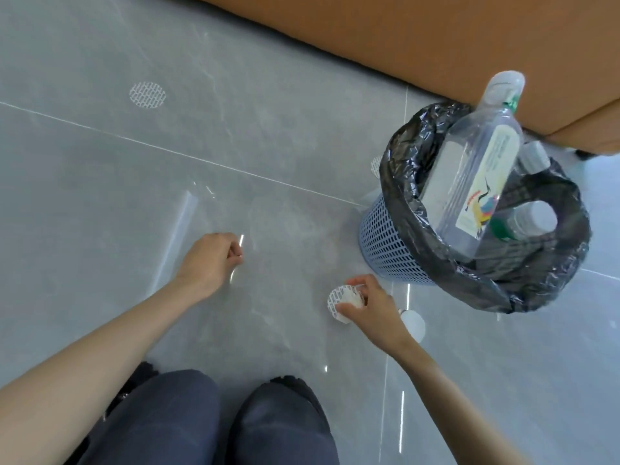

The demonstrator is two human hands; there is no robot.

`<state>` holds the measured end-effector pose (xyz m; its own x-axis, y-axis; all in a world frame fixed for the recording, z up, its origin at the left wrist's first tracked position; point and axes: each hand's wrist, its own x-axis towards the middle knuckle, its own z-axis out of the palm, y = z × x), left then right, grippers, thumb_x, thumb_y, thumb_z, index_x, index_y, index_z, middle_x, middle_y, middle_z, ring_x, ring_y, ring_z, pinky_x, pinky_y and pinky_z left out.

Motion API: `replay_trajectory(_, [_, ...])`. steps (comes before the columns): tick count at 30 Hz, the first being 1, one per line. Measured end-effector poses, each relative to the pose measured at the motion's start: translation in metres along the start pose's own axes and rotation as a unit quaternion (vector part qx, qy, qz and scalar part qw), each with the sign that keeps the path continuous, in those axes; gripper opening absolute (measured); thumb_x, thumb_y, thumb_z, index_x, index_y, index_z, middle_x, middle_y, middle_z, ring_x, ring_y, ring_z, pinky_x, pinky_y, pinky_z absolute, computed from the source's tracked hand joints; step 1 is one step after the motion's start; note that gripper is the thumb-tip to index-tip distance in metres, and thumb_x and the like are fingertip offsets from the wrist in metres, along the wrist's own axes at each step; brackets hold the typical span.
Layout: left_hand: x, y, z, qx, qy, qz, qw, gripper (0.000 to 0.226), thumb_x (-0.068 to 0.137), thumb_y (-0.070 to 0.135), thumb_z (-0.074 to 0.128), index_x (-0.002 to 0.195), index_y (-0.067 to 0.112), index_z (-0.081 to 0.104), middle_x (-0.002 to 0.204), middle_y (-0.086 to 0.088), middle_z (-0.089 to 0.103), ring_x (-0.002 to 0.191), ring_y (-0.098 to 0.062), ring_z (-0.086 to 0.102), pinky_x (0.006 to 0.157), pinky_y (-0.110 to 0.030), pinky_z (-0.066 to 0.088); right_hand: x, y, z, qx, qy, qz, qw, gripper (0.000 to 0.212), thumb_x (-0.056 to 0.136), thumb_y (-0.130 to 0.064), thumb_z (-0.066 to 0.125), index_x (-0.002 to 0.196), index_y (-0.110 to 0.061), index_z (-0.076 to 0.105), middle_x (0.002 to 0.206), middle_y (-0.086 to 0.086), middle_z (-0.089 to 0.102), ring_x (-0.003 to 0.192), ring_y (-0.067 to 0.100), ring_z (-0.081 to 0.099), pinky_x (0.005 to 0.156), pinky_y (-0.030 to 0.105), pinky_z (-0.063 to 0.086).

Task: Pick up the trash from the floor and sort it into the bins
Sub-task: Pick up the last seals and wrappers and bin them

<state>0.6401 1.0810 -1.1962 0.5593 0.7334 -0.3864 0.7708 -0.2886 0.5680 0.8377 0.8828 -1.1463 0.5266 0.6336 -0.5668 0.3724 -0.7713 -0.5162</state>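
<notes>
**Crouched over the litter**

The right hand [367, 308] pinches white seal discs [339, 301] just above the floor [100, 162], near the blue mesh bin [385, 243] holding plastic bottles [469, 176]. The left hand [208, 260] curls at clear film [183, 216]; its grip is unclear.

Open grey floor [100, 162] stretched left and ahead, broken only by a flat patterned disc [147, 95] and the clear film [181, 223] that the left hand [209, 260] seemed to pinch. The lined bin [385, 243] stood near the right hand [372, 307], which gripped round seals [342, 302]. A big bottle [476, 169] jutted across the bin's mouth. The orange sofa [402, 35] closed the far side and the person's knees [235, 424] the near one.
</notes>
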Motion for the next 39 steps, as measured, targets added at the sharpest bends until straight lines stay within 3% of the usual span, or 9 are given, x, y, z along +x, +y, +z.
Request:
replay_trajectory(5, [-0.007, 0.012, 0.008, 0.020, -0.028, 0.074, 0.997, 0.002, 0.086, 0.011, 0.064, 0.086, 0.010, 0.067, 0.086, -0.004, 0.060, 0.080, -0.020, 0.057, 0.071, -0.024, 0.035, -0.021, 0.044, -0.013, -0.067, 0.080, 0.011, 0.994, 0.016, 0.078, -0.018, 0.075, 0.088, -0.007, 0.070, 0.084, 0.000, 0.056, 0.088, 0.021, 0.056, 0.069, 0.016, 0.028])
replay_trajectory(10, [-0.010, 0.036, 0.019, -0.009, -0.026, 0.142, 0.990, 0.006, 0.084, 0.014, 0.068, 0.087, 0.009, 0.070, 0.092, -0.004, 0.054, 0.089, -0.020, 0.054, 0.077, -0.021, 0.037, -0.021, 0.088, -0.015, -0.099, 0.137, 0.082, 0.982, 0.016, 0.077, -0.029, 0.076, 0.090, -0.021, 0.073, 0.128, 0.004, 0.050, 0.126, 0.027, 0.036, 0.073, -0.002, 0.016])
replay_trajectory(12, [-0.010, 0.043, 0.024, -0.020, -0.024, 0.158, 0.987, 0.007, 0.084, 0.015, 0.069, 0.087, 0.009, 0.069, 0.099, -0.003, 0.053, 0.094, -0.019, 0.053, 0.084, -0.023, 0.040, -0.018, 0.093, -0.017, -0.089, 0.120, 0.105, 0.983, 0.023, 0.079, -0.024, 0.073, 0.101, -0.017, 0.070, 0.130, 0.001, 0.045, 0.128, 0.027, 0.034, 0.077, -0.005, 0.016])
replay_trajectory(16, [-0.011, 0.054, 0.028, -0.030, -0.025, 0.168, 0.985, 0.009, 0.086, 0.021, 0.066, 0.087, 0.012, 0.068, 0.098, 0.001, 0.058, 0.094, -0.015, 0.053, 0.077, -0.017, 0.034, -0.014, 0.086, -0.016, -0.070, 0.122, 0.117, 0.983, 0.030, 0.077, -0.013, 0.074, 0.106, -0.006, 0.069, 0.129, 0.009, 0.041, 0.110, 0.030, 0.052, 0.092, 0.021, 0.030])
replay_trajectory(20, [-0.013, 0.056, 0.028, -0.045, -0.027, 0.154, 0.987, 0.009, 0.088, 0.024, 0.063, 0.087, 0.016, 0.067, 0.087, 0.006, 0.057, 0.084, -0.012, 0.050, 0.070, -0.019, 0.032, -0.012, 0.073, -0.008, -0.029, 0.117, 0.102, 0.987, 0.032, 0.074, -0.002, 0.073, 0.105, -0.003, 0.068, 0.119, 0.013, 0.046, 0.105, 0.027, 0.056, 0.085, 0.010, 0.031])
replay_trajectory(30, [-0.018, 0.037, 0.009, -0.102, 0.027, 0.076, 0.992, 0.006, 0.086, 0.017, 0.066, 0.086, 0.011, 0.068, 0.090, -0.002, 0.065, 0.084, -0.017, 0.061, 0.078, -0.027, 0.045, -0.007, 0.019, 0.023, 0.033, 0.074, 0.005, 0.997, 0.028, 0.075, -0.015, 0.073, 0.094, -0.024, 0.055, 0.084, -0.007, 0.062, 0.079, 0.016, 0.059, 0.063, 0.022, 0.042])
replay_trajectory(33, [-0.017, 0.029, -0.001, -0.139, 0.069, 0.040, 0.987, 0.006, 0.087, 0.015, 0.064, 0.087, 0.010, 0.068, 0.092, -0.003, 0.067, 0.082, -0.014, 0.061, 0.071, -0.016, 0.043, -0.004, -0.010, 0.021, 0.056, 0.096, -0.066, 0.992, 0.041, 0.079, -0.013, 0.069, 0.104, -0.035, 0.046, 0.087, -0.016, 0.058, 0.078, 0.012, 0.058, 0.058, 0.012, 0.041])
replay_trajectory(37, [-0.013, 0.026, -0.010, -0.155, 0.106, 0.022, 0.982, 0.009, 0.087, 0.017, 0.065, 0.087, 0.009, 0.068, 0.091, -0.002, 0.068, 0.080, -0.012, 0.060, 0.069, -0.013, 0.041, 0.020, -0.050, 0.003, 0.118, 0.106, -0.119, 0.980, 0.089, 0.079, -0.008, 0.070, 0.146, -0.035, 0.018, 0.138, -0.018, 0.035, 0.124, 0.008, 0.043, 0.102, 0.024, 0.038])
replay_trajectory(39, [-0.011, 0.029, -0.015, -0.162, 0.116, 0.020, 0.980, 0.009, 0.086, 0.017, 0.065, 0.086, 0.009, 0.068, 0.090, -0.002, 0.068, 0.080, -0.013, 0.060, 0.072, -0.018, 0.042, 0.036, -0.061, -0.004, 0.132, 0.113, -0.114, 0.978, 0.103, 0.076, -0.010, 0.072, 0.151, -0.029, 0.003, 0.141, -0.024, 0.014, 0.137, 0.007, 0.028, 0.115, 0.031, 0.026])
